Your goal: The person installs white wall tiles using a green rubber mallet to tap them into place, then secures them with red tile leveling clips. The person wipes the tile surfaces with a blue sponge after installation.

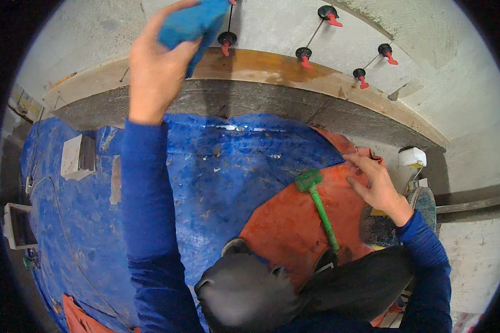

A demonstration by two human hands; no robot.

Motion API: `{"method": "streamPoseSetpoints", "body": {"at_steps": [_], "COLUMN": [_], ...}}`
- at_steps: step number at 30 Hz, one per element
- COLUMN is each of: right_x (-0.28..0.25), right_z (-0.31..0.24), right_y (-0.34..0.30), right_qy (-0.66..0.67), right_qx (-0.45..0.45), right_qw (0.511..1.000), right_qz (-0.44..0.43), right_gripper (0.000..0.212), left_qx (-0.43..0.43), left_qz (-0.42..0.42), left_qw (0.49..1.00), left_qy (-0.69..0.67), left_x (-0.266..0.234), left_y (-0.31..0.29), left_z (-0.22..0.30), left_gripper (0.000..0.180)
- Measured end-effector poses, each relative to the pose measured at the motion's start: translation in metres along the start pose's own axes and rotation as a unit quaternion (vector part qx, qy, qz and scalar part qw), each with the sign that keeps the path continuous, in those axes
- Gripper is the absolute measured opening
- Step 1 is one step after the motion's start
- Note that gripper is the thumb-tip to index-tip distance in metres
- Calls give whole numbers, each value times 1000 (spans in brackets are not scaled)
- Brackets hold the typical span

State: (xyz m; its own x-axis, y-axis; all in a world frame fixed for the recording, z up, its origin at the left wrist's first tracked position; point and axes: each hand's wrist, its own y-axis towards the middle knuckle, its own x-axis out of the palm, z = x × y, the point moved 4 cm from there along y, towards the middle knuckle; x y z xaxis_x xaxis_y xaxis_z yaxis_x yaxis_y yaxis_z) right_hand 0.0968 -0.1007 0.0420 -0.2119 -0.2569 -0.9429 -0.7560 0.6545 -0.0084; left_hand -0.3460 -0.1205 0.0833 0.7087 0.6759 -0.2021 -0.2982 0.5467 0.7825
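My left hand (156,77) is raised at the upper left, its fingers closed round a blue cloth (191,26) held up at the pale wall tiles (272,30). Part of the cloth hangs down over the wooden batten (261,66) under the tiles. Black tile levelling clips with red handles (304,56) sit along the tile joints, several in all. Lower down on the right, my right hand (382,187) hovers by the orange sheet (283,227), fingers apart and holding nothing. To its left a green mallet (319,208) lies on that sheet.
A blue tarp (216,177) covers much of the floor. White stacked pieces (78,157) stand on it at the left, near a thin cable (66,244). Beside my right wrist is a round container (425,201), with a white object (412,157) behind. My bent knee (244,294) fills the lower middle.
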Motion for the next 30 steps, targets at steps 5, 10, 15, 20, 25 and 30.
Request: {"method": "streamPoseSetpoints", "body": {"at_steps": [5, 10, 15, 20, 25, 30], "right_x": [0, -5, -5, -9, -9, -11], "right_z": [14, 15, 10, 21, 39, 52], "right_y": [-16, -13, -4, -21, -41, -53], "right_qy": [-26, 31, 26, 65, 69, 78], "right_qx": [-28, -16, -62, -25, 23, 18], "right_qw": [999, 999, 998, 998, 997, 996], "right_qz": [23, 11, 9, -8, -19, -26], "right_gripper": [55, 49, 44, 38, 35, 33], "left_qx": [-69, -35, 113, -34, -5, -151], "left_qz": [215, 97, 139, 84, 64, 331], "left_qw": [947, 994, 981, 996, 994, 930], "left_qy": [230, 35, 71, 10, 84, 54], "left_x": [-17, 41, 111, 150, 138, 83], "left_y": [-3, -58, -33, -77, -116, -124], "left_z": [-11, 62, 72, 33, -12, -50], "left_gripper": [44, 49, 63, 61, 61, 46]}}
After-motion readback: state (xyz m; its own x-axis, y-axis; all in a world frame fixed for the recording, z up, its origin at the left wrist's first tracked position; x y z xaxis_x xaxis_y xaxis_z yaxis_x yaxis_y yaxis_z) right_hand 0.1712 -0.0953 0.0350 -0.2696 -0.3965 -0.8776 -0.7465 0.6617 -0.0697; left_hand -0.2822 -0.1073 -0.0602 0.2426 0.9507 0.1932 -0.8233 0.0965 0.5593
